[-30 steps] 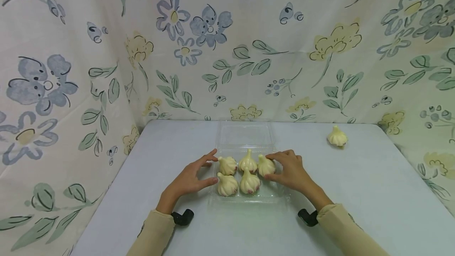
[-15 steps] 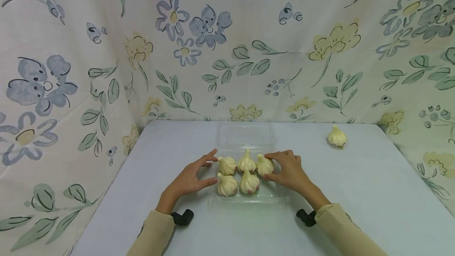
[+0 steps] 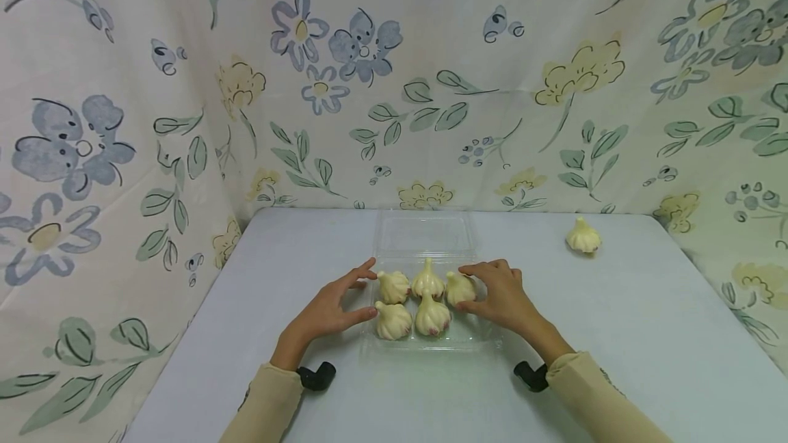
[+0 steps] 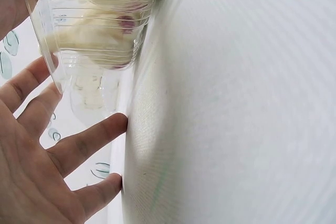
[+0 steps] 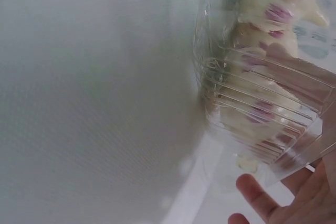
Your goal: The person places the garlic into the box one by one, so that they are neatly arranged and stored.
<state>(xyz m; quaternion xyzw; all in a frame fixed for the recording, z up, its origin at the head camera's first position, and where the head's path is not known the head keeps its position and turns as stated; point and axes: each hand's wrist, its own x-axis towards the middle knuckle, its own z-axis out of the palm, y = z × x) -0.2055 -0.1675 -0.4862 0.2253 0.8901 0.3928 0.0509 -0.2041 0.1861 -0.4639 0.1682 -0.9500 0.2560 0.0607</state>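
A clear plastic clamshell box (image 3: 480,345) lies open on the table, holding several garlic bulbs in two rows. My right hand (image 3: 506,297) pinches the garlic bulb (image 3: 461,288) at the right end of the far row, thumb in front and index finger behind. Spread fingers of my left hand (image 3: 329,304) touch the box's left rim, beside the left-hand bulbs (image 3: 392,321). Seen from the left wrist, those fingers (image 4: 86,142) are fairly straight, two lower tips against the table. Through the ribbed wall in the right wrist view, the right thumb (image 5: 299,69) shows inside the box.
The box's lid (image 3: 425,232) is folded back flat behind it. One more garlic bulb (image 3: 583,236) sits by itself near the table's far right corner. A floral curtain (image 3: 394,87) hangs behind and along both sides of the white table (image 3: 295,238).
My right hand has shifted slightly left with its garlic bulb, and that bulb has since tipped a little back to the right. The left hand stays in place.
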